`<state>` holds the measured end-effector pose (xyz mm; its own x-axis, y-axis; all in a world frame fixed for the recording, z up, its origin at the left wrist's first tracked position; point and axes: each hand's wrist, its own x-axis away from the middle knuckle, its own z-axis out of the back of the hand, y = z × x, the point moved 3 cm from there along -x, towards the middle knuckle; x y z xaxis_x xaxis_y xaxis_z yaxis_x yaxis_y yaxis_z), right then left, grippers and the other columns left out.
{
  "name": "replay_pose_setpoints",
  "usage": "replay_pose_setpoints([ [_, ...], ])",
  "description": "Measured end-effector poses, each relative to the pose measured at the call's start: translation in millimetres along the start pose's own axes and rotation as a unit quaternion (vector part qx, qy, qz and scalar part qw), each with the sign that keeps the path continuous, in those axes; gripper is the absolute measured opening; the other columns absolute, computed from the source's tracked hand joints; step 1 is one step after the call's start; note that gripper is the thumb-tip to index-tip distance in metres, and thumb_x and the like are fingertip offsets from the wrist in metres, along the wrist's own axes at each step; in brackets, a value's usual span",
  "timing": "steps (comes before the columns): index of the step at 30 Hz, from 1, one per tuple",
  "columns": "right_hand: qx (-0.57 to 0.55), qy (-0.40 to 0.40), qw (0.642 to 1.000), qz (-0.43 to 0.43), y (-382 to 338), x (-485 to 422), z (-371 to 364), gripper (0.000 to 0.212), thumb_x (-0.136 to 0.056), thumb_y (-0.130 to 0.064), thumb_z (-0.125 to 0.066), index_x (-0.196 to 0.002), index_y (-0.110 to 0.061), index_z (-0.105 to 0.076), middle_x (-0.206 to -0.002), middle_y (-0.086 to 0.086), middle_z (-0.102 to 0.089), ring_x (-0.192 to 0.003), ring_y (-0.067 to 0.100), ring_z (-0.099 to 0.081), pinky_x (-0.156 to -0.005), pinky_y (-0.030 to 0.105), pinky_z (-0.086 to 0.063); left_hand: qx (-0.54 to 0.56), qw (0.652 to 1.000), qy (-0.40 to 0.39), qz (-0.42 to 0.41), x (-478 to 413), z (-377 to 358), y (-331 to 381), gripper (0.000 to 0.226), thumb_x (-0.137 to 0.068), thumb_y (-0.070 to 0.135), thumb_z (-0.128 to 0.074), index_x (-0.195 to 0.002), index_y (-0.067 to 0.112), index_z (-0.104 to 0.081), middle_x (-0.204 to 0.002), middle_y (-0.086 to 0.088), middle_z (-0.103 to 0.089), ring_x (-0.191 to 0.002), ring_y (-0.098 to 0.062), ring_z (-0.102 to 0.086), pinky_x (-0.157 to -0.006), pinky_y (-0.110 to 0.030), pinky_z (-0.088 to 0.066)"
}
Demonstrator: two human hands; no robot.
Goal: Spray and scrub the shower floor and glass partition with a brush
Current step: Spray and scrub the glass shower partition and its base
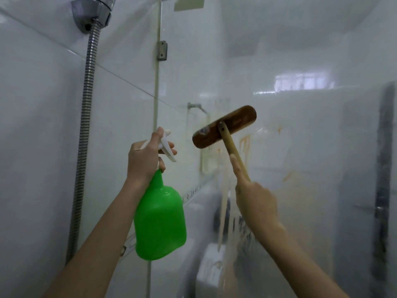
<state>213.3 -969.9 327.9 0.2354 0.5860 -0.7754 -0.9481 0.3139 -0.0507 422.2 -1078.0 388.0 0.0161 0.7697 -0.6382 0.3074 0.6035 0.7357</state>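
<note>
Two hands are raised before the glass partition (300, 147). The left hand (146, 158) grips the neck of a green spray bottle (160, 220), fingers curled round the white trigger and the nozzle pointing at the glass near the partition's left edge. The right hand (255, 196) holds the pale handle of the brush (224, 126), index finger laid straight along the shaft. The brown brush head sits tilted, right end higher, at the glass just right of the bottle; actual contact cannot be confirmed. Orange-brown streaks (246, 145) run down the glass below the head. A metal bracket (162, 50) sits high on the partition's left edge. A ribbed shower hose (86, 125) hangs down the white tiled wall (32, 125) to the left.
</note>
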Motion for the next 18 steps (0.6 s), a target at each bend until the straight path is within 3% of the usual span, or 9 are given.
replay_pose_setpoints([
  [2,0.011,-0.010,1.000,0.028,3.3,12.5,-14.5,0.100,-0.092,-0.004,-0.050,-0.144,-0.038,0.028,-0.055,0.000,-0.048,-0.040,0.018,-0.050,-0.040,0.032,-0.049,0.006,1.000,-0.003,-0.003,2.0,2.0,-0.3,0.036,-0.101,0.043,-0.053,-0.089,0.019,-0.077,-0.079,-0.010,-0.077,-0.037,-0.015,-0.045,-0.038,-0.019,-0.039],
  [8,0.007,0.054,0.998,0.040,-20.4,-92.1,29.7,0.074,-0.100,-0.011,-0.036,-0.151,-0.040,0.009,-0.060,0.003,-0.045,-0.045,0.017,-0.044,-0.043,0.029,-0.039,-0.005,1.000,-0.014,0.020,10.9,-5.3,-5.9,0.036,-0.101,0.041,-0.054,-0.088,0.016,-0.077,-0.083,-0.015,-0.077,-0.052,-0.028,-0.051,-0.037,-0.020,-0.040],
  [11,-0.021,0.013,1.000,-0.009,-0.6,-28.4,2.3,0.086,-0.097,-0.008,-0.041,-0.146,-0.042,0.021,-0.056,-0.001,-0.041,-0.042,0.017,-0.043,-0.042,0.031,-0.040,0.002,1.000,-0.019,0.020,14.5,-6.0,-11.2,0.038,-0.101,0.040,-0.055,-0.082,0.016,-0.077,-0.078,-0.012,-0.077,-0.048,-0.027,-0.049,-0.037,-0.020,-0.039],
  [14,-0.023,-0.011,1.000,-0.005,6.3,26.2,-14.5,0.095,-0.094,-0.005,-0.048,-0.144,-0.040,0.025,-0.053,-0.006,-0.037,-0.038,0.011,-0.036,-0.041,0.029,-0.040,0.004,1.000,-0.022,0.019,19.7,-3.0,-18.5,0.037,-0.101,0.041,-0.054,-0.084,0.018,-0.077,-0.078,-0.011,-0.077,-0.052,-0.029,-0.050,-0.038,-0.020,-0.040],
  [16,-0.021,0.031,0.999,0.009,1.8,-9.9,-0.6,0.086,-0.097,-0.008,-0.043,-0.146,-0.040,0.021,-0.057,-0.001,-0.045,-0.043,0.016,-0.046,-0.046,0.033,-0.048,-0.003,0.999,-0.029,0.026,21.4,-3.1,-22.5,0.037,-0.101,0.041,-0.054,-0.085,0.018,-0.077,-0.081,-0.012,-0.078,-0.060,-0.033,-0.052,-0.038,-0.020,-0.040],
  [18,-0.014,0.072,0.997,0.005,-11.0,-61.3,23.5,0.077,-0.099,-0.011,-0.038,-0.150,-0.040,0.012,-0.061,0.003,-0.048,-0.048,0.020,-0.050,-0.048,0.035,-0.048,-0.013,0.999,-0.030,0.035,24.8,-5.2,-25.8,0.038,-0.100,0.043,-0.054,-0.083,0.019,-0.077,-0.080,-0.010,-0.078,-0.065,-0.036,-0.056,-0.039,-0.021,-0.041],
])
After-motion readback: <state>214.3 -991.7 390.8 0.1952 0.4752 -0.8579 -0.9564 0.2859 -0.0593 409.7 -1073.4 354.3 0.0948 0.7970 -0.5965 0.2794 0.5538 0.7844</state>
